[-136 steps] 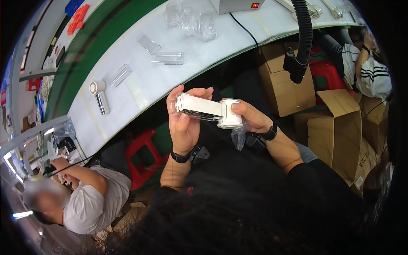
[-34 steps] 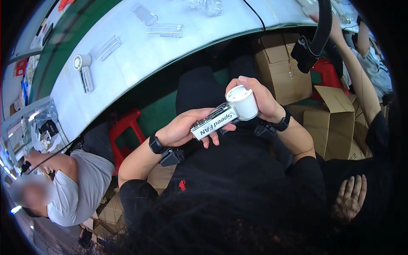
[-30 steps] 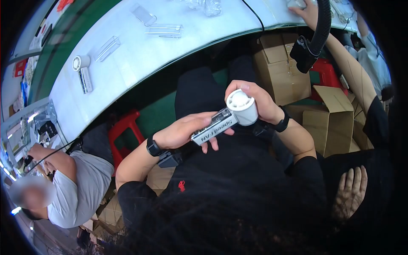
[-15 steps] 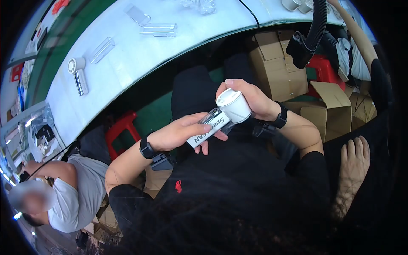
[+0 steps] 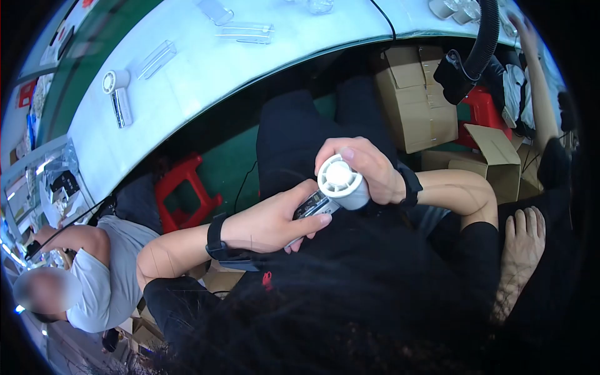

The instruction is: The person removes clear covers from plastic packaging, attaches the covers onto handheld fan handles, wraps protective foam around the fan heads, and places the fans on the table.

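Both of my hands hold one small white fan above my lap. My left hand [image 5: 272, 219] is closed round its handle, with the thumb across it, so the handle is mostly hidden. Around the side of the round fan head [image 5: 340, 181] are the curled fingers of my right hand [image 5: 370, 169]. The vented face of the head points up towards me. Another white fan [image 5: 117, 94] lies on the white table [image 5: 181, 87], beside a clear plastic case [image 5: 156, 59]. Farther along the table is a second clear case [image 5: 247, 32].
Cardboard boxes [image 5: 415, 100] stand below the table on the right, near a red stool [image 5: 481, 115]. A black hose [image 5: 481, 50] hangs in front. Another red stool [image 5: 181, 194] is at left. One co-worker [image 5: 119, 256] sits left; another person's hand [image 5: 524, 240] rests at right.
The fan has turned so that its vented face shows and its lettering is covered. My left hand has moved farther over the handle. At right, the other person's raised arm has shifted away from the table.
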The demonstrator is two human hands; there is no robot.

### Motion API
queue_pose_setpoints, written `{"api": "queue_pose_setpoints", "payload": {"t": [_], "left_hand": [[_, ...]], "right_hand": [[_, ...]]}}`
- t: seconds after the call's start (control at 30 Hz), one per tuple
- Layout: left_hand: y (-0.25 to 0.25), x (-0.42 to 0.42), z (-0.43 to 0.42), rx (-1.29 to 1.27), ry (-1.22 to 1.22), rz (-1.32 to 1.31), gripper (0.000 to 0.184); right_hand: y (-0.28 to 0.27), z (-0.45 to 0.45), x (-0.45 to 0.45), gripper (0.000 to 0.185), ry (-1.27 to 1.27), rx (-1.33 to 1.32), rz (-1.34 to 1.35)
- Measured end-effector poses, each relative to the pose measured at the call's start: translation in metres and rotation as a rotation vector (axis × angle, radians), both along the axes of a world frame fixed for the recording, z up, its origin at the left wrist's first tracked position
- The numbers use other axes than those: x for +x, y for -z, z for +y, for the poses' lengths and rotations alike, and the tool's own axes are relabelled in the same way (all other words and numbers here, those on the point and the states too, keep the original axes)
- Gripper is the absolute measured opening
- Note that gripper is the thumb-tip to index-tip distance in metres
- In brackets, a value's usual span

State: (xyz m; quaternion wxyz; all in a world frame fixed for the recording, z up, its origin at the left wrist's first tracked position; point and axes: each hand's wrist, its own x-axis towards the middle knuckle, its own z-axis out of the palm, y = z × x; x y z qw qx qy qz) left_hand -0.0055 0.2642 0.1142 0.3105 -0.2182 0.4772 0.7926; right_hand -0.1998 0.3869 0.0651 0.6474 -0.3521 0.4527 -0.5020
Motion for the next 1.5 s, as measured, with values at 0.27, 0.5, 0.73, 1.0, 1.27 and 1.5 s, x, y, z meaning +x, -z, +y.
{"api": "queue_pose_setpoints", "payload": {"t": [0.27,0.5,0.73,1.0,1.27,1.5], "left_hand": [[-0.029,-0.007,0.004,-0.349,0.175,0.152,0.045],[-0.021,-0.018,0.009,-0.456,0.232,0.029,0.043],[0.009,-0.025,0.011,-0.563,0.264,0.122,0.04],[0.011,-0.029,0.024,-0.93,0.317,0.407,0.048],[0.001,-0.07,0.007,-0.799,0.291,0.402,0.071],[0.044,-0.038,-0.007,0.518,0.079,0.127,0.053]], "right_hand": [[-0.013,0.02,0.004,0.036,0.154,-0.454,0.408],[-0.01,0.021,0.003,0.026,0.188,-0.496,0.703],[0.002,0.025,0.007,0.029,0.1,-0.332,0.64],[-0.033,0.045,0.001,0.022,0.288,-0.257,0.557],[-0.022,0.016,-0.054,0.022,0.171,-0.549,0.855],[-0.043,-0.005,-0.066,0.026,-0.034,-0.748,0.525]]}}
